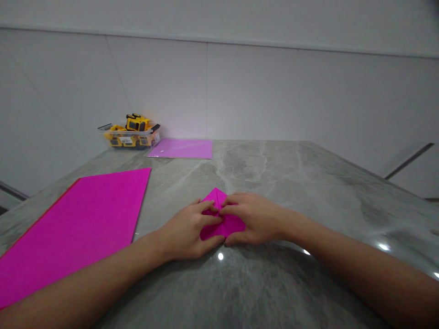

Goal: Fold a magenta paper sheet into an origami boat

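A small bright pink folded paper (233, 223) lies on the table in front of me, its pointed top facing away and a crease running down its middle. My left hand (197, 228) grips its left side, with the fingers over the top and the thumb by the bottom corner. From the right, my right hand (252, 217) holds the other side the same way. Both thumbs nearly meet at the bottom corner, and the fingertips come together near the centre crease. Fingers cover both side parts of the paper.
A large pink sheet (89, 214) with a red left edge lies to the left, partly behind my left forearm. Against the wall stand a clear plastic box (132, 139) with yellow toy vehicles (137, 123) and a flat lilac pack (187, 149). The grey marble table (267, 292) reflects lights.
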The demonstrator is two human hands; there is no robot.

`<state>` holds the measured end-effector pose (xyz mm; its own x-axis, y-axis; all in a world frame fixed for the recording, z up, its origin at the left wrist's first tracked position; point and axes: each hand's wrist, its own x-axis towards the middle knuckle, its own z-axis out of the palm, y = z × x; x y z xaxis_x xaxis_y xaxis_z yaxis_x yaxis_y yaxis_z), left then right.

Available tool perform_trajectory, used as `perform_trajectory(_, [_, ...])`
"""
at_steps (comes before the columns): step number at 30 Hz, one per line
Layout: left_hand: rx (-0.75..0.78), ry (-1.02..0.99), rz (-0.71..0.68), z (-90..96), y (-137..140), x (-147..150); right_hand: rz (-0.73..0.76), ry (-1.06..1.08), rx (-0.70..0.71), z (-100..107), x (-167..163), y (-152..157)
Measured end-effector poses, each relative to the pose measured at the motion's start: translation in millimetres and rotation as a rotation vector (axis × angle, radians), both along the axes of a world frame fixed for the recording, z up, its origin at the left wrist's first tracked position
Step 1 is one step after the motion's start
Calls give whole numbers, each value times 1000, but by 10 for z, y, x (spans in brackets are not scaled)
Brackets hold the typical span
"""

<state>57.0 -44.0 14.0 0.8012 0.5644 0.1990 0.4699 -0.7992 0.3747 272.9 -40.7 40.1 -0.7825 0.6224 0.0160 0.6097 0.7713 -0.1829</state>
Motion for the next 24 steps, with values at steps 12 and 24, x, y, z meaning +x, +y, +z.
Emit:
perform_trajectory(12, [118,102,-39,-40,-14,12,14,-53,-3,33,-11,10])
perform_trajectory(24, [177,89,-74,-66,-20,57,-13,-129,8,96,-50,-32])
